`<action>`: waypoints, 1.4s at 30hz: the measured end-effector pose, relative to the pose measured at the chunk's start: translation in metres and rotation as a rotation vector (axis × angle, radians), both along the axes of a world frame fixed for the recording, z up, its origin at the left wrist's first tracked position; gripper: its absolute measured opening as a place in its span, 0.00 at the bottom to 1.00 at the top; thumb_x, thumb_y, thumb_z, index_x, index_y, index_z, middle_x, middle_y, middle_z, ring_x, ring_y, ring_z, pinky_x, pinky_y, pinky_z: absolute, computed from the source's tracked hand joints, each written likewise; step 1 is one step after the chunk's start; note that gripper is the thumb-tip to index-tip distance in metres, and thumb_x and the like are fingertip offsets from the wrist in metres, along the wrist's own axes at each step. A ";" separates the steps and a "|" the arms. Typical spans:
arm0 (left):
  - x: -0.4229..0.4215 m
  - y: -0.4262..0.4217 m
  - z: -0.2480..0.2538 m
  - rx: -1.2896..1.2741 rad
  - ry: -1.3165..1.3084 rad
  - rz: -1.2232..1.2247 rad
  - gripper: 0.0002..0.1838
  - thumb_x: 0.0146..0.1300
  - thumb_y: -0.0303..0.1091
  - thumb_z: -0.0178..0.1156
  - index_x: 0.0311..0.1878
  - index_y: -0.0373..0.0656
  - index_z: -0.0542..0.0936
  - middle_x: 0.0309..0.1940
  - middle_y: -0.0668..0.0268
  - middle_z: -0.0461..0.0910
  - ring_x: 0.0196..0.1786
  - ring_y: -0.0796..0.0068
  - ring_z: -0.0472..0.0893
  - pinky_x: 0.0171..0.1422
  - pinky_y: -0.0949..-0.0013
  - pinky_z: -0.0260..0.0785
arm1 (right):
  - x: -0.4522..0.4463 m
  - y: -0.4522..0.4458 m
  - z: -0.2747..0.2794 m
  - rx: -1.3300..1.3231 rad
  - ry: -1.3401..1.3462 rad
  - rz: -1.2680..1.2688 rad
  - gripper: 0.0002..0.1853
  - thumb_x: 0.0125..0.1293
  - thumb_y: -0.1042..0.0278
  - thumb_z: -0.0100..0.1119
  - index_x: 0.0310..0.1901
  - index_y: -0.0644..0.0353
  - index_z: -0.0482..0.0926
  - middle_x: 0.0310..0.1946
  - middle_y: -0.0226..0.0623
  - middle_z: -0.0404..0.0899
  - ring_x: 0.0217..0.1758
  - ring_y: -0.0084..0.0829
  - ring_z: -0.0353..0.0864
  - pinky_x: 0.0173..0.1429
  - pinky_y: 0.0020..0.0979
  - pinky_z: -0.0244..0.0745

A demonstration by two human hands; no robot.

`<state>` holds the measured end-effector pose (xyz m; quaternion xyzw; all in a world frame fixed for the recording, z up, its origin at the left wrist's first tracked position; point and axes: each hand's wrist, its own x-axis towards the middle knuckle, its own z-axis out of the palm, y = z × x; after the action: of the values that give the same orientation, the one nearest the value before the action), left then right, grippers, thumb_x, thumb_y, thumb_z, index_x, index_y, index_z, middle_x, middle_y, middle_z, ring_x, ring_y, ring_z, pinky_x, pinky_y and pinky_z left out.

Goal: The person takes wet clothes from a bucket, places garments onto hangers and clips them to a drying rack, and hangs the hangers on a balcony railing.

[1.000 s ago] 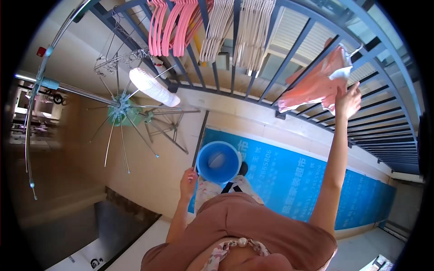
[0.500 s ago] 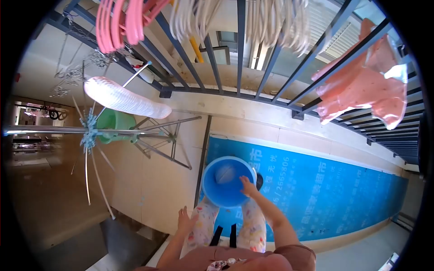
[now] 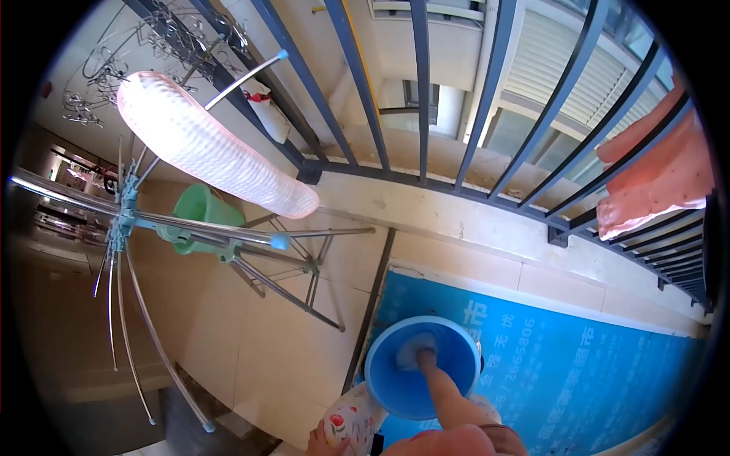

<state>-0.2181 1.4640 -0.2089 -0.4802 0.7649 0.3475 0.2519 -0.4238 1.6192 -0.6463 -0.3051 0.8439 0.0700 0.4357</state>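
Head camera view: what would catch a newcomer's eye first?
Probably the blue bucket at bottom centre, with the right hand inside it. Next, the long white cloth with pink edging at upper left, on a metal rod. Then the coral garment by the dark railing, far right.

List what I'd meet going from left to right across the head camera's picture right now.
Pale-blue plastic hub of the metal rod rack → light-green plastic bucket → the person's left hand → round blue plastic bucket → salmon-pink cloth hanging by the dark railing.
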 end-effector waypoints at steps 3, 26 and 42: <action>0.000 -0.002 0.007 0.002 0.011 -0.009 0.43 0.54 0.48 0.59 0.68 0.44 0.50 0.56 0.45 0.64 0.56 0.45 0.67 0.59 0.53 0.62 | 0.010 0.011 0.000 0.046 -0.006 -0.022 0.27 0.61 0.67 0.45 0.64 0.43 0.61 0.52 0.41 0.74 0.49 0.41 0.77 0.49 0.40 0.72; -0.001 -0.011 -0.032 0.010 0.336 -0.357 0.37 0.53 0.46 0.61 0.63 0.43 0.60 0.53 0.50 0.68 0.52 0.49 0.71 0.57 0.55 0.64 | -0.055 0.019 0.273 -0.844 -0.429 -1.183 0.28 0.54 0.50 0.63 0.51 0.62 0.73 0.42 0.40 0.79 0.46 0.36 0.78 0.48 0.37 0.72; -0.255 0.090 0.330 0.772 1.165 -0.315 0.31 0.61 0.41 0.58 0.63 0.41 0.60 0.57 0.62 0.66 0.59 0.69 0.68 0.57 0.66 0.65 | -0.113 0.087 0.703 -1.810 -1.207 -1.481 0.26 0.61 0.55 0.56 0.57 0.60 0.68 0.50 0.40 0.74 0.51 0.34 0.74 0.57 0.35 0.67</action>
<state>-0.4732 1.5540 0.1214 0.0228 0.6577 0.7530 0.0019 -0.5370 1.7063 0.0563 0.0616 0.2320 -0.9167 0.3193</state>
